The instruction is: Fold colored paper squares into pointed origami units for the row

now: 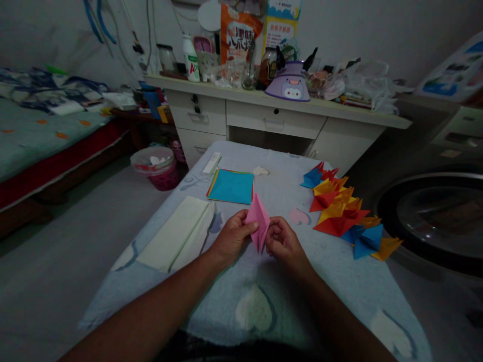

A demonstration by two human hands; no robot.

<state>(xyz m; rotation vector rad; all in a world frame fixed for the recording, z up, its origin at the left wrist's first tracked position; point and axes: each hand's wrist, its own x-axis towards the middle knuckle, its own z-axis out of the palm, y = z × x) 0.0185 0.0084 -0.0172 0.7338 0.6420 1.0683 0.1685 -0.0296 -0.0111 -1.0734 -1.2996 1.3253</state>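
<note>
A folded pink paper piece (258,219) stands on edge between both hands above the cloth-covered table (264,296). My left hand (232,237) pinches its left side with thumb and fingers. My right hand (283,241) grips its lower right edge with closed fingers. A stack of coloured paper squares (231,186), blue on top, lies just beyond the hands. A row of folded paper shapes (341,211) in red, orange, yellow and blue lies to the right.
A pale folded cloth (177,231) lies at the table's left. A white desk (271,113) crowded with jars and packets stands behind. A pink-lined bin (156,166) and a bed (41,136) are on the left, a washing machine door (433,216) on the right.
</note>
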